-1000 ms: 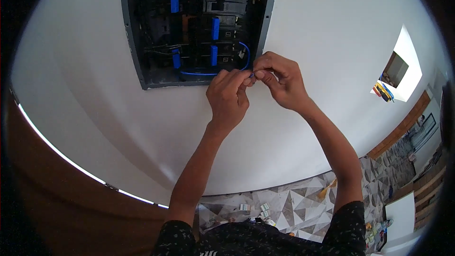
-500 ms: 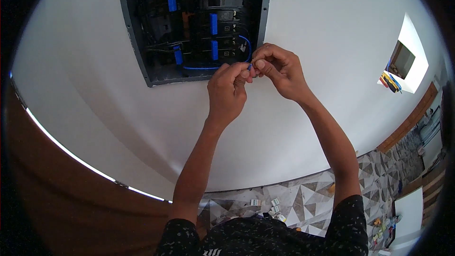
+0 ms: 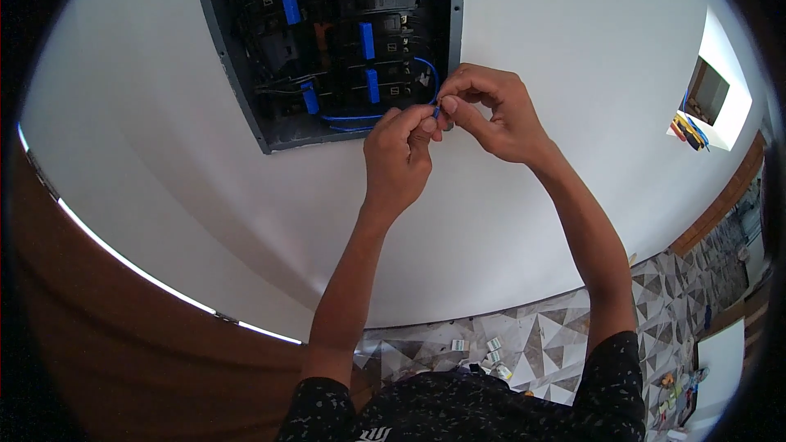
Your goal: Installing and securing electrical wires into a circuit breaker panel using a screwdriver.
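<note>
Both of my hands meet at the lower right corner of an open electrical panel set in the white wall. With thumb and fingers my left hand pinches a blue wire near its end. My right hand is closed too, its thumb and forefinger at the tip of that wire, where a small copper-coloured bit shows. Another stretch of blue wire curves down inside the panel just behind my fingers. Dark breakers and several blue blocks fill the panel.
A lit wall recess at the right holds hand tools with yellow, red and black handles. Several small boxes lie on the patterned tile floor below. A brown curtain-like surface spans the lower left.
My view has shifted slightly, so the panel sits a little further left and the recess further right. Both hands stay at the wire's end, with the right hand slightly raised.
</note>
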The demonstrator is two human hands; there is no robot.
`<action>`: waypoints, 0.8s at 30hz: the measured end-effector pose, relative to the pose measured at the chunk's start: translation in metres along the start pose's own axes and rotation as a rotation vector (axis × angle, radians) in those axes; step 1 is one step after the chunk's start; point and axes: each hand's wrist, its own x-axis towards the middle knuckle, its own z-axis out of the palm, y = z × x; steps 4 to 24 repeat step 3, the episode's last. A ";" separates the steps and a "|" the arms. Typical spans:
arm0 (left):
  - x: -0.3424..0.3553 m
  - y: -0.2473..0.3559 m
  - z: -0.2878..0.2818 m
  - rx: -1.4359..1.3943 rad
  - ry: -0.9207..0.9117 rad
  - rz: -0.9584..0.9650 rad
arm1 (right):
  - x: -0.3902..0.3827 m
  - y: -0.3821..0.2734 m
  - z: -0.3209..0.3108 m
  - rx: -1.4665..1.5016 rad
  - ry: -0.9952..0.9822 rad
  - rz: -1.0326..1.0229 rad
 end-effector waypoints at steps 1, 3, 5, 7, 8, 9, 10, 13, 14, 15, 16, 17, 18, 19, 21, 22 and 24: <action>0.000 -0.001 0.000 0.001 -0.001 -0.002 | 0.000 0.001 -0.001 0.002 0.001 0.002; 0.002 0.002 -0.004 0.028 -0.030 0.035 | 0.001 0.002 -0.003 -0.036 -0.025 0.019; 0.002 0.002 -0.004 0.028 -0.030 0.035 | 0.001 0.002 -0.003 -0.036 -0.025 0.019; 0.002 0.002 -0.004 0.028 -0.030 0.035 | 0.001 0.002 -0.003 -0.036 -0.025 0.019; 0.002 0.002 -0.004 0.028 -0.030 0.035 | 0.001 0.002 -0.003 -0.036 -0.025 0.019; 0.002 0.002 -0.004 0.028 -0.030 0.035 | 0.001 0.002 -0.003 -0.036 -0.025 0.019; 0.002 0.002 -0.004 0.028 -0.030 0.035 | 0.001 0.002 -0.003 -0.036 -0.025 0.019; 0.002 0.002 -0.004 0.028 -0.030 0.035 | 0.001 0.002 -0.003 -0.036 -0.025 0.019; 0.002 0.002 -0.004 0.028 -0.030 0.035 | 0.001 0.002 -0.003 -0.036 -0.025 0.019; 0.002 0.002 -0.004 0.028 -0.030 0.035 | 0.001 0.002 -0.003 -0.036 -0.025 0.019; 0.002 0.002 -0.004 0.028 -0.030 0.035 | 0.001 0.002 -0.003 -0.036 -0.025 0.019; 0.002 0.002 -0.004 0.028 -0.030 0.035 | 0.001 0.002 -0.003 -0.036 -0.025 0.019; 0.002 0.002 -0.004 0.028 -0.030 0.035 | 0.001 0.002 -0.003 -0.036 -0.025 0.019; 0.002 0.002 -0.004 0.028 -0.030 0.035 | 0.001 0.002 -0.003 -0.036 -0.025 0.019; 0.002 0.002 -0.004 0.028 -0.030 0.035 | 0.001 0.002 -0.003 -0.036 -0.025 0.019; 0.002 0.002 -0.004 0.028 -0.030 0.035 | 0.001 0.002 -0.003 -0.036 -0.025 0.019; 0.002 0.002 -0.004 0.028 -0.030 0.035 | 0.001 0.002 -0.003 -0.036 -0.025 0.019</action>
